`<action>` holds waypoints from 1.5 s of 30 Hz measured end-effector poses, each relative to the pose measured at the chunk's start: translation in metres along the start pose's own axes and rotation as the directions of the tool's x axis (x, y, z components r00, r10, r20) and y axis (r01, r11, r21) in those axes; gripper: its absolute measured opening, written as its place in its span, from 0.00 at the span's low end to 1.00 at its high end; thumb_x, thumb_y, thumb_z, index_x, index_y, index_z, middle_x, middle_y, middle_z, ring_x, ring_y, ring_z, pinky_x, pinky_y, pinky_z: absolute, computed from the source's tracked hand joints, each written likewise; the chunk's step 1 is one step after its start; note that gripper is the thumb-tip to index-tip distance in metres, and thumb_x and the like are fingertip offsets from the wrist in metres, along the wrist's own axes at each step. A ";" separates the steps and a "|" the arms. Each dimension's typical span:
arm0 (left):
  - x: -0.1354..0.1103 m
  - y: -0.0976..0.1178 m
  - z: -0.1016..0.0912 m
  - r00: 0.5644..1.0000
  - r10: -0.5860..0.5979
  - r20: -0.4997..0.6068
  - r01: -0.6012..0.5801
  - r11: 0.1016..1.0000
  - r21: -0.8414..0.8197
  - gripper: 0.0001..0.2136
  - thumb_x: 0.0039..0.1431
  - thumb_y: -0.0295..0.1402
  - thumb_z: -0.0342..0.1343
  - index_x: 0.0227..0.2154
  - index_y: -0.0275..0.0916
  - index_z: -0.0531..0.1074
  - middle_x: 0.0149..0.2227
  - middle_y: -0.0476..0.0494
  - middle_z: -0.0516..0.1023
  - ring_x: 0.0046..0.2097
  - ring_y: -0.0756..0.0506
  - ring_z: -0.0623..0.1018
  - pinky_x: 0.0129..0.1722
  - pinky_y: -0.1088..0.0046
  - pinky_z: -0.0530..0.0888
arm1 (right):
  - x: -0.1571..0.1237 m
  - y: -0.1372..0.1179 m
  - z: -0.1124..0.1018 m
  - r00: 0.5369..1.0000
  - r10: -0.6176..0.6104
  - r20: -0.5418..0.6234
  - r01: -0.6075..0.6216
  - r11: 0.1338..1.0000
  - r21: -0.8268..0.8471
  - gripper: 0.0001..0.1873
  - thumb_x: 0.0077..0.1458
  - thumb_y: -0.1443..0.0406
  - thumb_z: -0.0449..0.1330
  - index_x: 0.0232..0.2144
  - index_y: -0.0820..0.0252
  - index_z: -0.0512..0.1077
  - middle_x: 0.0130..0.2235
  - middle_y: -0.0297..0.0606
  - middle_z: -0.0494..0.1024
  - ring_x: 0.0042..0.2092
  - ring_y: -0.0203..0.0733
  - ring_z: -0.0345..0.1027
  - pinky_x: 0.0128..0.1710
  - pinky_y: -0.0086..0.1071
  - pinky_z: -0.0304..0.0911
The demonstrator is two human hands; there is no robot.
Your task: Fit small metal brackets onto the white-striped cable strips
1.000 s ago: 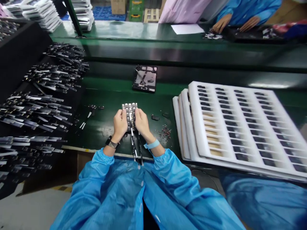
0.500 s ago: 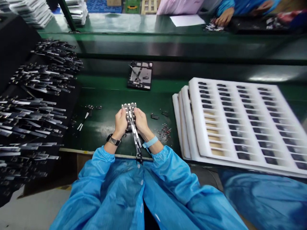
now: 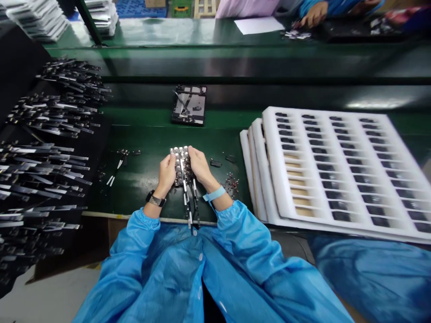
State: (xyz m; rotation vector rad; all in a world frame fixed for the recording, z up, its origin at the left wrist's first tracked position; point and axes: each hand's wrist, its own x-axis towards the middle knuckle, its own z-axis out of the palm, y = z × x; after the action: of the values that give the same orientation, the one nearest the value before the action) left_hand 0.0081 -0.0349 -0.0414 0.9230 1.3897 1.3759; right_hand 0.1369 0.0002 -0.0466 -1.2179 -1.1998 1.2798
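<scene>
Between both hands is a small panel of circuit boards (image 3: 178,168) with rows of silvery parts, held over the green bench. My left hand (image 3: 166,173) grips its left edge, thumb on top. On the right edge, my right hand (image 3: 199,166) is closed around it in the same way. Long black-and-white flex cables (image 3: 186,197) hang from the panel towards my lap. The fingers under the panel are hidden. Just right of my right hand lie a small black part (image 3: 216,163) and a scatter of tiny red and silver bits (image 3: 231,184).
Bundles of flex cables (image 3: 47,168) fill a dark rack at left. A few loose cables (image 3: 116,172) lie nearby. Behind my hands is a black tray (image 3: 189,105) with tweezers. Stacked white foam trays (image 3: 328,222) stand at right. A co-worker's hand (image 3: 314,14) is across the bench.
The hanging flex cables have spread from one bunch into two separate strands. My right hand has shifted slightly up along the panel's edge. The whole view has moved a little.
</scene>
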 end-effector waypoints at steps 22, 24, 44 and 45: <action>0.010 0.010 -0.032 0.985 0.127 -0.116 -0.105 0.979 0.176 0.21 0.70 0.49 0.61 0.27 0.37 0.76 0.25 0.50 0.72 0.29 0.50 0.68 0.29 0.74 0.61 | 0.004 -0.014 0.022 0.971 -0.201 0.128 0.234 0.904 -0.358 0.24 0.76 0.55 0.51 0.26 0.53 0.60 0.26 0.30 0.65 0.30 0.39 0.57 0.35 0.35 0.50; 0.011 0.011 -0.038 0.986 0.113 -0.126 -0.092 0.983 0.157 0.21 0.70 0.49 0.61 0.29 0.37 0.76 0.26 0.50 0.73 0.29 0.50 0.68 0.29 0.74 0.62 | 0.007 -0.015 0.027 0.969 -0.180 0.170 0.234 0.892 -0.388 0.23 0.76 0.58 0.52 0.25 0.53 0.60 0.26 0.30 0.66 0.31 0.39 0.58 0.36 0.35 0.50; 0.026 0.006 -0.045 0.997 -0.070 0.020 0.071 0.994 -0.082 0.19 0.68 0.51 0.63 0.38 0.37 0.81 0.34 0.45 0.82 0.36 0.47 0.77 0.42 0.72 0.72 | 0.025 -0.015 0.005 0.888 -0.196 0.416 0.405 0.760 -0.508 0.17 0.76 0.58 0.53 0.41 0.57 0.80 0.50 0.43 0.82 0.54 0.50 0.68 0.62 0.45 0.57; 0.026 0.006 -0.045 0.998 -0.061 0.016 0.061 0.997 -0.049 0.19 0.69 0.51 0.61 0.37 0.37 0.81 0.34 0.45 0.81 0.35 0.47 0.76 0.40 0.72 0.71 | 0.026 -0.017 0.006 0.888 -0.169 0.427 0.386 0.780 -0.493 0.17 0.75 0.58 0.54 0.36 0.56 0.78 0.48 0.41 0.83 0.53 0.50 0.68 0.61 0.45 0.57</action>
State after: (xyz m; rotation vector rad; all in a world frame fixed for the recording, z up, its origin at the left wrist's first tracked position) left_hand -0.0427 -0.0223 -0.0413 0.8500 1.3556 1.3493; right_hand 0.1303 0.0267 -0.0312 -1.1628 -2.0681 0.9602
